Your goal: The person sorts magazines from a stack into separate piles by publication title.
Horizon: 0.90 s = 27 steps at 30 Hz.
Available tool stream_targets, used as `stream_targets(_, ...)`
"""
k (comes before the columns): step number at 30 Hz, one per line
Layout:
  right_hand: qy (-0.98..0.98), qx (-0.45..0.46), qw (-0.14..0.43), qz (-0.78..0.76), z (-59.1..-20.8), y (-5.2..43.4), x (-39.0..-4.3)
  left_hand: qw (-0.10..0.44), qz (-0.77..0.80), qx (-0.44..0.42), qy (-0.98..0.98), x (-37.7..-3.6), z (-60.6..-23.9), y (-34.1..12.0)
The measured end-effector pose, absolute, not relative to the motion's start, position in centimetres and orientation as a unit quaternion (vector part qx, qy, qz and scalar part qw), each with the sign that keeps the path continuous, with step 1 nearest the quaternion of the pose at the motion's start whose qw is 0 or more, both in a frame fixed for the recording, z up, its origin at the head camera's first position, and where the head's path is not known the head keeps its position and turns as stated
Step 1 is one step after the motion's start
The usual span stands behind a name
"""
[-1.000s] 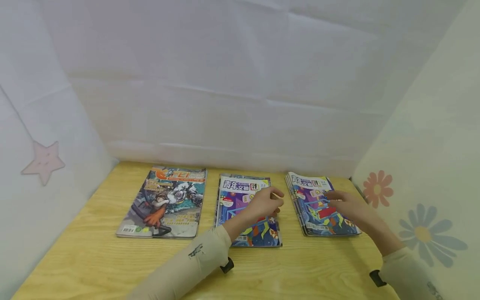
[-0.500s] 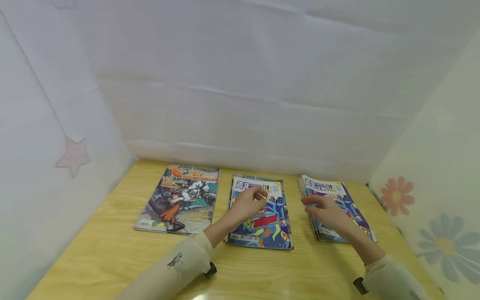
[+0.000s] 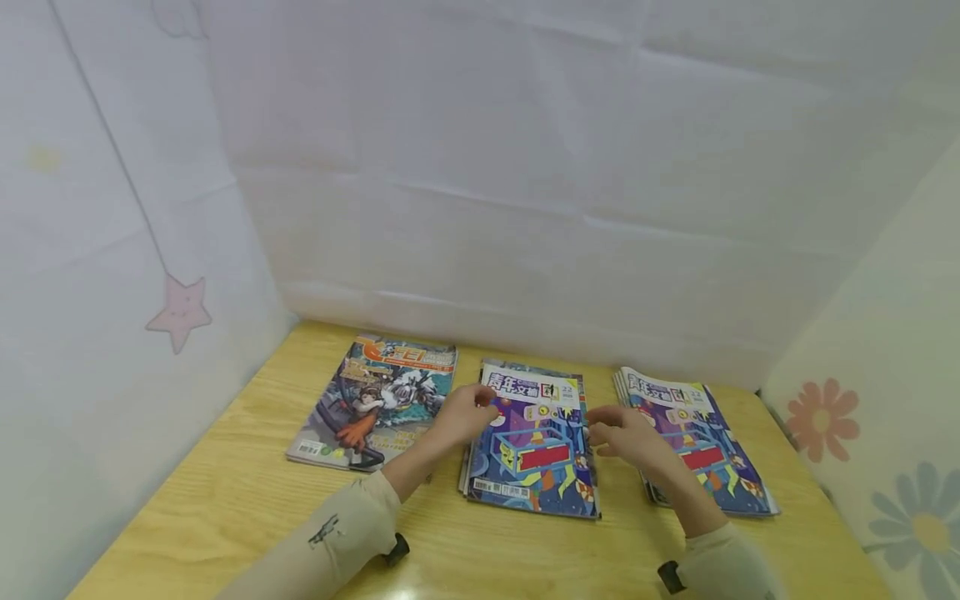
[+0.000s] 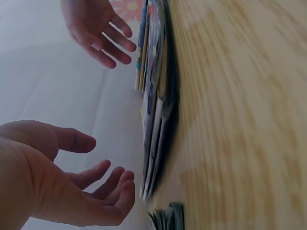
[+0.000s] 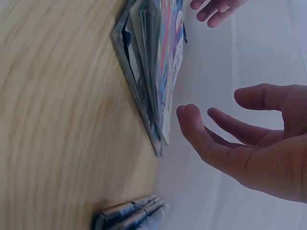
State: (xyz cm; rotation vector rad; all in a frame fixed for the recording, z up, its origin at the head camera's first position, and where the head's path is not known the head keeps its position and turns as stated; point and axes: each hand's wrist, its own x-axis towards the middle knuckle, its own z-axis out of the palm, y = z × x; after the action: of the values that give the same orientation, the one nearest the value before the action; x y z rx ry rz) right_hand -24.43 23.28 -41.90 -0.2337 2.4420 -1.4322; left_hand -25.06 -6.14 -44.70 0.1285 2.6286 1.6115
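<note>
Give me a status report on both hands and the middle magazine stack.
Left hand open, right hand open, neither holding. Middle magazine stack flat on table between them. Nothing blocking.

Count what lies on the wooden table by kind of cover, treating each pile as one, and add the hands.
Comic magazine with the orange title: 1
Piles of blue and purple magazines: 2, the middle pile and the right pile
Hands: 2, left hand and right hand, both empty
Total: 5
</note>
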Motion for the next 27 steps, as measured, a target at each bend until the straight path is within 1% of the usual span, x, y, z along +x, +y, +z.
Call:
stream_targets(9, 0.828, -0.034, 0.183, -0.529, -43.3, 23.1, -24.8, 0.080, 0.480, 0.040, 0.873, -25.7, -45.4, -6.6)
stream_targets(15, 0.821, -0.001, 0.187, -0.539, -44.4, 22.6, -24.9, 0.064, 0.484, 0.038, 0.872, -25.8, -45.9, -6.8)
stream_targets(19, 0.820, 0.005, 0.189, -0.541, -44.7, 22.5, -25.0, 0.059, 0.511, 0.017, 0.857, -26.0, -46.2, -6.9)
stream_targets(23, 0.820, 0.004, 0.193, -0.539, -44.7, 22.5, -25.1, 0.064, 0.553, -0.013, 0.830, -26.3, -46.4, -6.8)
stream_targets(27, 0.822, 0.016, 0.192, -0.536, -44.9, 22.5, -25.1, 0.079, 0.629, -0.009, 0.774, -26.8, -46.8, -6.9)
